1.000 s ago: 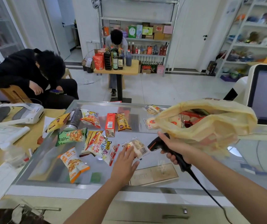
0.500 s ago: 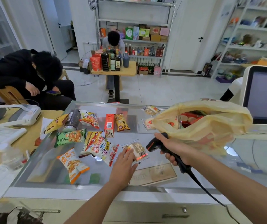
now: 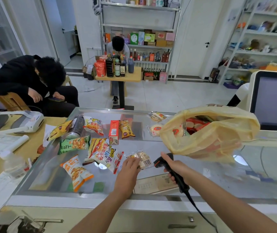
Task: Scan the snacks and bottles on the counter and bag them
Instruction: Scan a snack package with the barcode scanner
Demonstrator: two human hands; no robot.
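Note:
My left hand (image 3: 131, 168) rests its fingers on a small clear snack packet (image 3: 143, 160) with a barcode label, lying on the glass counter (image 3: 151, 145). Just right of it, my right hand (image 3: 176, 168) grips a black corded barcode scanner (image 3: 161, 161), its head pointing at the packet. A yellow plastic bag (image 3: 218, 138) with red packs inside gapes open behind my right hand. Several snack bags lie to the left: an orange one (image 3: 75, 172), a green one (image 3: 74, 143), a red-yellow one (image 3: 100, 150), a red carton (image 3: 114, 133) and a dark bottle (image 3: 76, 126) on its side.
Two clear packets (image 3: 157, 122) lie by the bag's mouth. A register screen (image 3: 273, 101) stands at the right. The wooden desk on the left holds a white device (image 3: 17, 121), papers and a water bottle (image 3: 13, 165). Two people sit beyond the counter.
The red scan light seen on the packet half a second ago is gone. My left hand's fingers have slid further onto the packet. The scanner has barely moved.

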